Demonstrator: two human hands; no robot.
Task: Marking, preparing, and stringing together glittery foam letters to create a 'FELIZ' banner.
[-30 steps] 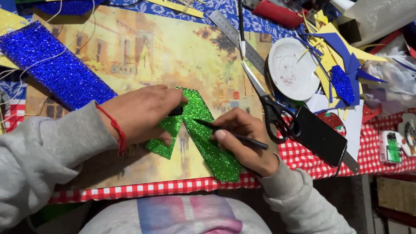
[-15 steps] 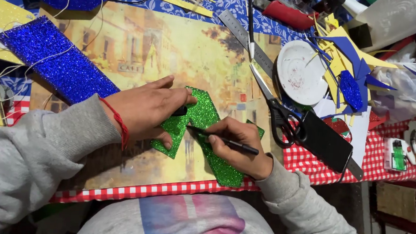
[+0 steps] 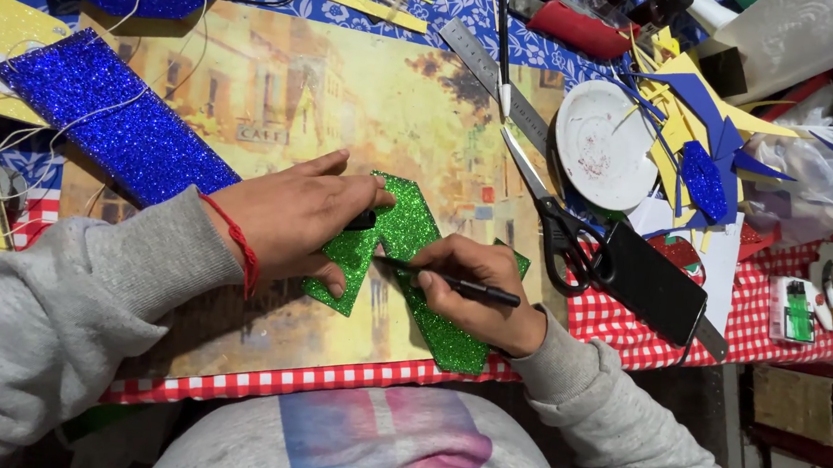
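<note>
On green glitter sheet (image 3: pixel 406 238), right hand (image 3: pixel 477 290) grip closed around pen (image 3: pixel 452 283)

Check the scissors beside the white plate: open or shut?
Shut. The scissors lie flat with the blades together in one straight line, tip toward the ruler, black handles side by side.

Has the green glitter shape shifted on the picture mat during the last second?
Cannot tell. The camera itself moved, and measured against the picture mat, the green glitter shape lies in about the same spot, pinned by the left hand.

Left hand (image 3: pixel 303 216) lies flat, fingers spread and pressing down; right hand (image 3: pixel 477 288) curls its fingers in a writing grip.
</note>
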